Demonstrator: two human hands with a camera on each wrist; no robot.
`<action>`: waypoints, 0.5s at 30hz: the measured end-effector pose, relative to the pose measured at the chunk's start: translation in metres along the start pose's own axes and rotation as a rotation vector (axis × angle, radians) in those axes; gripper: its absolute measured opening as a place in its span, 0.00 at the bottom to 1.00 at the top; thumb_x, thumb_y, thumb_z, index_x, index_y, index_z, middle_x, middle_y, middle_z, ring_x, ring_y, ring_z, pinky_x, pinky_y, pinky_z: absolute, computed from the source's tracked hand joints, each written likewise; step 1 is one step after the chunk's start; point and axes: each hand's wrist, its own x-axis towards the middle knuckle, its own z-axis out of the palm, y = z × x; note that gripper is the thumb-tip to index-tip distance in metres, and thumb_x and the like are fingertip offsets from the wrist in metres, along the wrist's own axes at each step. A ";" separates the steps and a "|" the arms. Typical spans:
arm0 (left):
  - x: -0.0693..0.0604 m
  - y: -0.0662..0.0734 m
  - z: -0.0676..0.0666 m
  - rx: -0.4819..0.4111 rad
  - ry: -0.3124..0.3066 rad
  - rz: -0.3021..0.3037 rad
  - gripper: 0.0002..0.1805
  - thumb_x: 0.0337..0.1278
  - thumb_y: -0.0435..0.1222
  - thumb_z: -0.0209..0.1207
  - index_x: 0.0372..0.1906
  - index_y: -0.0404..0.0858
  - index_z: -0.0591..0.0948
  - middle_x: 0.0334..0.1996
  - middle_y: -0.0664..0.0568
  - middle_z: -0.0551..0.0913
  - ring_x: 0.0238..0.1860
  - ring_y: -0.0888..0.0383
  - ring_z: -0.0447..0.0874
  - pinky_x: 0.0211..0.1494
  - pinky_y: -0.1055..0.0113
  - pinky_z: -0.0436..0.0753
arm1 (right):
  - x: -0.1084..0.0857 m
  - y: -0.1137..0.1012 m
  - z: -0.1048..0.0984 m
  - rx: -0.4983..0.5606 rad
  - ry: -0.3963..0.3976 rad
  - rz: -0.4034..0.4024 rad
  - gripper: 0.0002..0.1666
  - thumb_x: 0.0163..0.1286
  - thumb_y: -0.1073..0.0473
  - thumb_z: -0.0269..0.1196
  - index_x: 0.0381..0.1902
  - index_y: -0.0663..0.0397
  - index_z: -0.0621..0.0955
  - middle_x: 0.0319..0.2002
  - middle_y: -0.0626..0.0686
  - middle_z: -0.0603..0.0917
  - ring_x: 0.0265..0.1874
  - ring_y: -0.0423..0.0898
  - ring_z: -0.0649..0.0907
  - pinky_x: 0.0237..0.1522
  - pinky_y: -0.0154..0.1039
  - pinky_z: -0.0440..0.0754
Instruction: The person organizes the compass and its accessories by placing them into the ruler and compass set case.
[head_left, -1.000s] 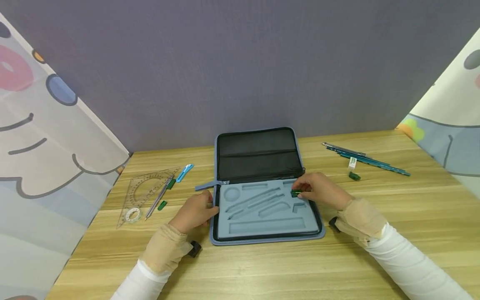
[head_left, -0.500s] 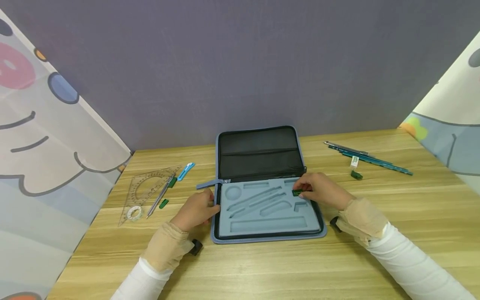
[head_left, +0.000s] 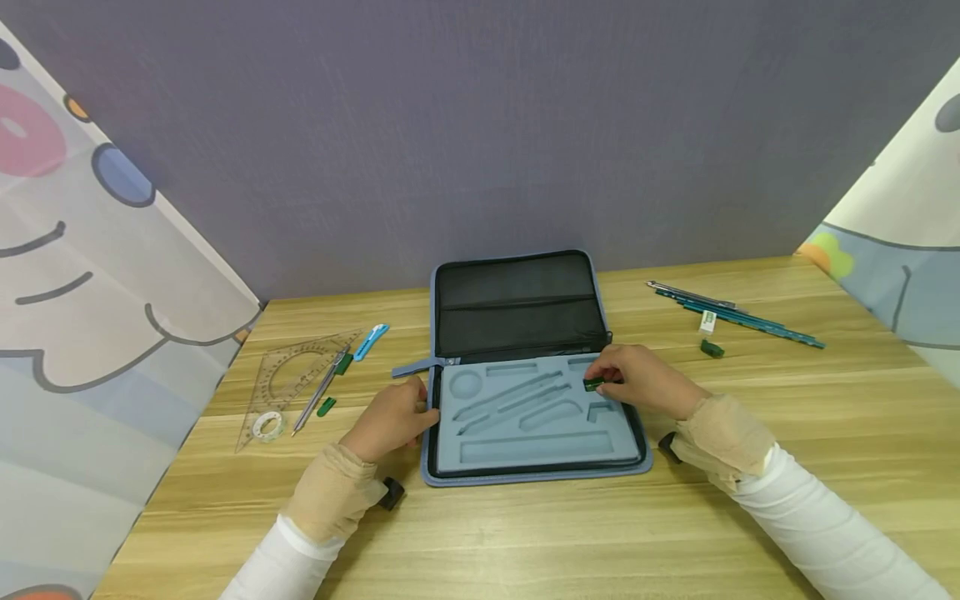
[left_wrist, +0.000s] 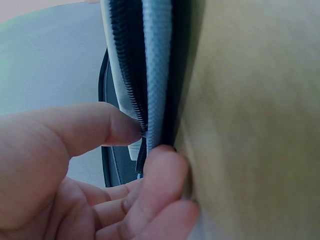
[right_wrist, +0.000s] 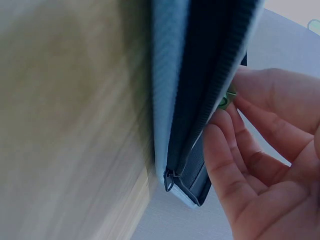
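A blue zip case (head_left: 536, 482) lies unfolded on the table, its grey-blue foam insert (head_left: 480, 421) full of shaped recesses. At its left edge my left hand (head_left: 392, 419) pinches the rim; in the left wrist view the thumb lies on the zip teeth and fingers on the outer side. My right hand (head_left: 648, 382) holds a small green block (head_left: 593, 384) between thumb and fingers over the insert's upper right. In the right wrist view only a bit of the green block (right_wrist: 226, 99) shows; the fingers hide the rest, so its kind is unclear.
Left of the case lie a clear set square (head_left: 273, 367), a tape roll (head_left: 267, 426), a silver compass-like tool (head_left: 318, 392), small green pieces (head_left: 326, 407) and a blue cutter (head_left: 371, 342). To the right are teal pencils (head_left: 750, 321), a white eraser (head_left: 707, 322) and a green piece (head_left: 712, 348).
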 end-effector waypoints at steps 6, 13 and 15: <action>0.002 -0.002 0.002 0.001 -0.001 -0.009 0.15 0.58 0.38 0.59 0.44 0.31 0.74 0.10 0.51 0.74 0.11 0.58 0.75 0.27 0.67 0.75 | -0.001 -0.001 0.000 0.000 0.002 -0.001 0.10 0.58 0.70 0.64 0.39 0.61 0.84 0.30 0.48 0.79 0.28 0.38 0.76 0.30 0.34 0.76; 0.003 -0.003 0.003 0.000 0.003 -0.008 0.15 0.58 0.37 0.59 0.44 0.31 0.74 0.11 0.51 0.74 0.11 0.58 0.75 0.27 0.67 0.75 | -0.001 -0.002 -0.001 0.004 0.006 -0.011 0.09 0.59 0.72 0.62 0.38 0.63 0.84 0.32 0.51 0.81 0.30 0.42 0.80 0.33 0.36 0.79; 0.003 -0.003 0.003 0.002 0.002 -0.009 0.15 0.58 0.37 0.59 0.44 0.31 0.74 0.11 0.51 0.74 0.11 0.58 0.75 0.27 0.67 0.75 | 0.000 -0.003 -0.001 0.003 0.005 -0.014 0.09 0.58 0.72 0.63 0.38 0.63 0.84 0.33 0.51 0.81 0.30 0.42 0.80 0.33 0.36 0.79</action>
